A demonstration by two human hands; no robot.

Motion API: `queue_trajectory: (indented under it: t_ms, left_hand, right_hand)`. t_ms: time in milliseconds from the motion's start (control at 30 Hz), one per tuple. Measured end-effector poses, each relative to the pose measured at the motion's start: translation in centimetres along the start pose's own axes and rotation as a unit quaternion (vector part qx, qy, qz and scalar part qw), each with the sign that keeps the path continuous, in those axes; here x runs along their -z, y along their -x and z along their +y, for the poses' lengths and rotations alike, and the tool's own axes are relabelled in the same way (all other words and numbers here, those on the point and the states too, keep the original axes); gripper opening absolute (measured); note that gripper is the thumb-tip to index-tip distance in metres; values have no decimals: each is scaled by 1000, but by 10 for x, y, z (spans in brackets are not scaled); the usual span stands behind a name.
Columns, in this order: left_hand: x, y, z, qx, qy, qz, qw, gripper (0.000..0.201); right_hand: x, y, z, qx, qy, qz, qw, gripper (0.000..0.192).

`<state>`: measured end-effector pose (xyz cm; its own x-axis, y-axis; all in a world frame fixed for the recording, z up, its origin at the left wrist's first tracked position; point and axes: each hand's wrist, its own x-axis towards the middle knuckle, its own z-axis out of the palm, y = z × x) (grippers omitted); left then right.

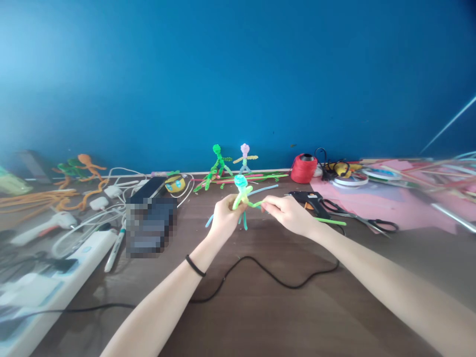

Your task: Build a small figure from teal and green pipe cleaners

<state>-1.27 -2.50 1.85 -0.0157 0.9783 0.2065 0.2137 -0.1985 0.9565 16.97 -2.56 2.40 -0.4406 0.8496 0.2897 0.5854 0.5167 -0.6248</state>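
Head cam: left hand (224, 216) is wrapped around a half-made pipe cleaner figure (242, 192) held just above the table (260, 307), while the right hand (288, 212) pinches its green arm. Glue gun (310, 201) lies just beside the right hand. No containers that I can make out.

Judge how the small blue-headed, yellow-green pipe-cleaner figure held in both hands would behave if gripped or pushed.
The blue-headed, yellow-green pipe-cleaner figure looks light: the left hand holds it up with ease. Its thin fuzzy limbs probably bend easily and keep the bend; the right hand pinches one green arm sideways. On its thin legs it would likely tip.
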Motion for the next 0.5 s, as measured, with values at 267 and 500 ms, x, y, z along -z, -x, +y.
queue_trajectory:
  t_ms: [267,500]
  left_hand:
    - [-1,-1,-4,46,98,-32,994,16]
    - [-7,3,2,99,278,-70,953,21]
  right_hand:
    - [0,-3,8,-53,-69,6,996,33]
    - [-4,-3,14,-54,-72,-79,993,32]
